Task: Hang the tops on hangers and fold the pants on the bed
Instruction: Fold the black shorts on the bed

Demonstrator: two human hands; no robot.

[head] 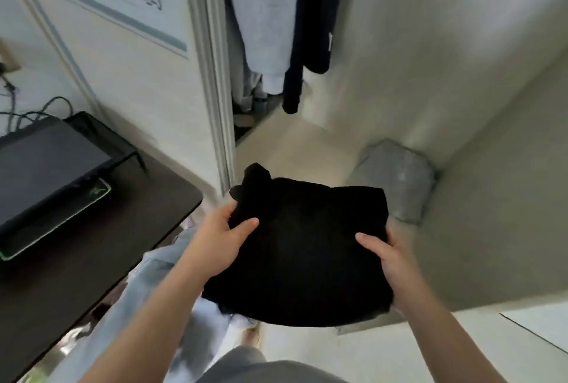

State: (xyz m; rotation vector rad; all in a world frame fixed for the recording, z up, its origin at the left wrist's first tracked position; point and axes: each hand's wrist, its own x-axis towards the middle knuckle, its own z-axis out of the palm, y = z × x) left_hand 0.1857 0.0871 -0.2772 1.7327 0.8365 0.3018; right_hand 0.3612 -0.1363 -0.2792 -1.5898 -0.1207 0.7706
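A folded black garment (304,247) is held in the air in front of me, over the floor. My left hand (219,239) grips its left edge, thumb on top and fingers underneath. On the right edge my right hand (388,255) holds it the same way. Ahead, in the open wardrobe, hang a light grey top (264,19) and a dark navy top (310,29). Light blue jeans (144,287) lie below my left arm, partly hidden by it.
A dark desk (123,229) with a black tablet-like device (46,167) and cables stands at the left. The wardrobe's white sliding door (129,53) is beside it. A grey bundle (396,179) lies on the floor by the right wall.
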